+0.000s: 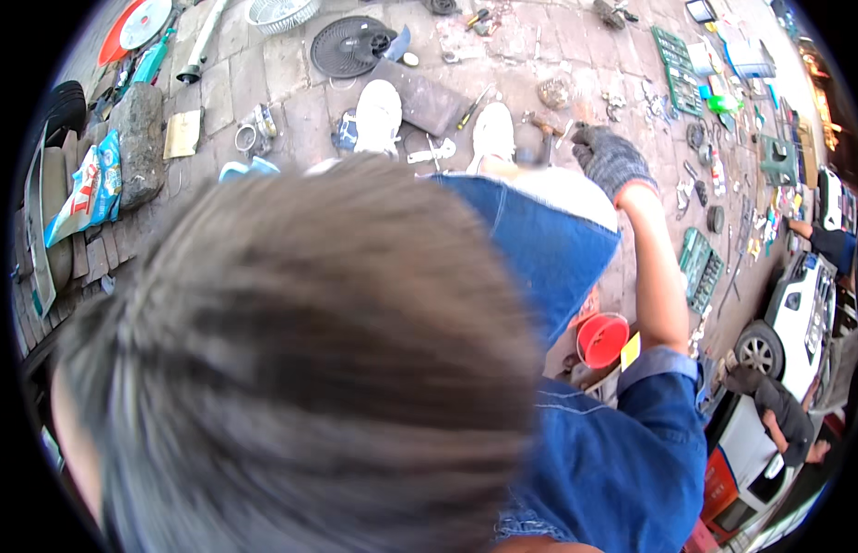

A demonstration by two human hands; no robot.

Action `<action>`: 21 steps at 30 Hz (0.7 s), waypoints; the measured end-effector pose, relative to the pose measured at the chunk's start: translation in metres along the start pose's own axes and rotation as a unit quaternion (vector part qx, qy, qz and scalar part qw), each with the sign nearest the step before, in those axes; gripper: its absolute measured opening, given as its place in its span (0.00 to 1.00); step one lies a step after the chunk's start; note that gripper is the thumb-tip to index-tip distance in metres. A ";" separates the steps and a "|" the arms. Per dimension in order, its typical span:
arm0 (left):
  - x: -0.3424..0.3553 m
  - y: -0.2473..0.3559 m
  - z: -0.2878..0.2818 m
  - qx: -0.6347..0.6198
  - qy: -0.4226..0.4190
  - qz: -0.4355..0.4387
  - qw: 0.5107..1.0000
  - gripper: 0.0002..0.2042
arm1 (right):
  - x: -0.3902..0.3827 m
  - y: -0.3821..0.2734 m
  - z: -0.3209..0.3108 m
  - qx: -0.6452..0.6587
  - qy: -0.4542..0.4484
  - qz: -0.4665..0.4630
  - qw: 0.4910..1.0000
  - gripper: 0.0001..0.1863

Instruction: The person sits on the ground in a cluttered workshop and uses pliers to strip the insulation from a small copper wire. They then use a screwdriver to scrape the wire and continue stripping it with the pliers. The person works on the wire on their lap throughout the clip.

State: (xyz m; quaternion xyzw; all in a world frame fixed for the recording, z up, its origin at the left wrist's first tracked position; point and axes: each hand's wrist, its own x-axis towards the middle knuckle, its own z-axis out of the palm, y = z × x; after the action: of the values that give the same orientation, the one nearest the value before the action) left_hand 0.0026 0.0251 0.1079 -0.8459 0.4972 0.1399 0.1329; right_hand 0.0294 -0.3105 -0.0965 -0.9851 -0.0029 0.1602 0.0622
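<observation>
My right hand [615,158], in a dark grey knit glove with an orange cuff, is to the right of my right knee. Its fingers look curled; whatever they hold, if anything, cannot be made out. Beside the fingertips is a slim pale metal piece [565,135], and I cannot tell whether it is touched. A hammer [543,125] appears just left of that. Dark hair fills the lower left and middle of the picture, and my left hand does not show. Between my white shoes lie a dark flat slab [431,100] and a screwdriver [475,106].
A black fan grille [348,46] lies ahead. Green socket sets [678,69] and scattered metal parts spread at right. A red bucket [602,340] stands beside my right arm. At left is a stone block [138,147] with a blue-white bag [89,192]. People and white cars are far right.
</observation>
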 end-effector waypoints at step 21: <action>0.015 0.048 0.091 -0.514 0.467 -0.184 0.696 0.06 | -0.162 -0.118 -0.081 0.584 0.255 -0.148 0.756 0.08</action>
State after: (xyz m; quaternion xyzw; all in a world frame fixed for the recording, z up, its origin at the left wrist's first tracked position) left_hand -0.0422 0.0233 0.0139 -0.8135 0.1804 -0.0664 -0.5488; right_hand -0.0970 -0.2074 0.0455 -0.7488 -0.0385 -0.1380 0.6472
